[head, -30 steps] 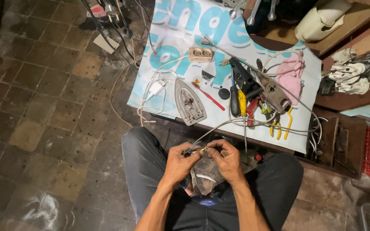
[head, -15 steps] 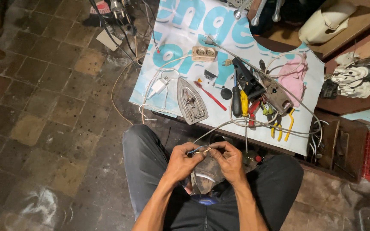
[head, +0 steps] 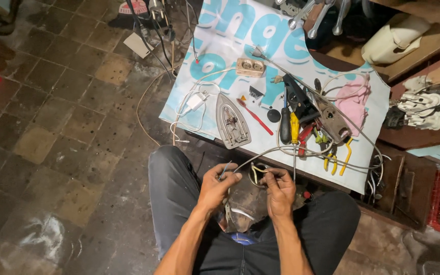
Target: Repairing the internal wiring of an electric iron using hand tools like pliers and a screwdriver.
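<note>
Worn brown tile floor (head: pixel 52 117) fills the nine o'clock side where I sit; at twelve o'clock a white-and-blue printed banner (head: pixel 220 46) covers the low tabletop, strewn with an iron soleplate (head: pixel 232 122), screwdrivers (head: pixel 290 127) and pliers. An iron body (head: pixel 248 203) rests on my lap. My left hand (head: pixel 215 188) pinches a blue wire (head: pixel 225 169); my right hand (head: pixel 280 191) pinches the grey cord (head: pixel 281 150).

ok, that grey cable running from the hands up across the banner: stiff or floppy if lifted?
Probably floppy: the grey cable lies in loose curves over the banner and sags off its edge. It may drag or snag, since it crosses the yellow-handled pliers and other tools. Likely light, being thin beside the screwdriver.
</note>
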